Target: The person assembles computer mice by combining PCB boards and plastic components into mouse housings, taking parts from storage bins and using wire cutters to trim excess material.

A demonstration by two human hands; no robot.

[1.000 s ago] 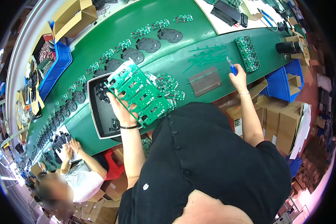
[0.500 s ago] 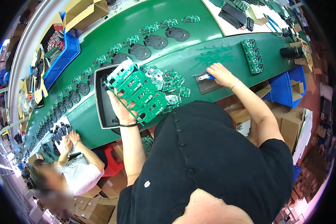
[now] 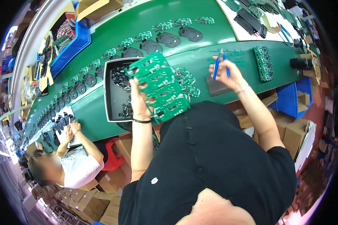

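My left hand (image 3: 140,104) grips a panel of joined green circuit boards (image 3: 162,88) by its left edge, tilted above the bench. In my right hand (image 3: 231,75) is a pair of blue-handled cutting pliers (image 3: 221,67), raised with the jaws pointing away from me. Beneath it lies a flat dark grey pad (image 3: 218,86). Behind the panel, partly hidden, loose circuit boards (image 3: 187,79) are piled on the green bench. A black tray (image 3: 118,93) with small black parts stands left of my left hand.
Rows of black shells (image 3: 167,39) and circuit boards (image 3: 162,26) run along the green bench (image 3: 199,48). Thin green strips (image 3: 238,56) lie beyond my right hand, near a stack of board panels (image 3: 264,63). A co-worker (image 3: 80,165) sits at the left. A blue bin (image 3: 69,50) stands at the back left.
My right hand has lifted the pliers off the grey pad. My left hand has moved right with the panel and turned it, uncovering black parts in the tray.
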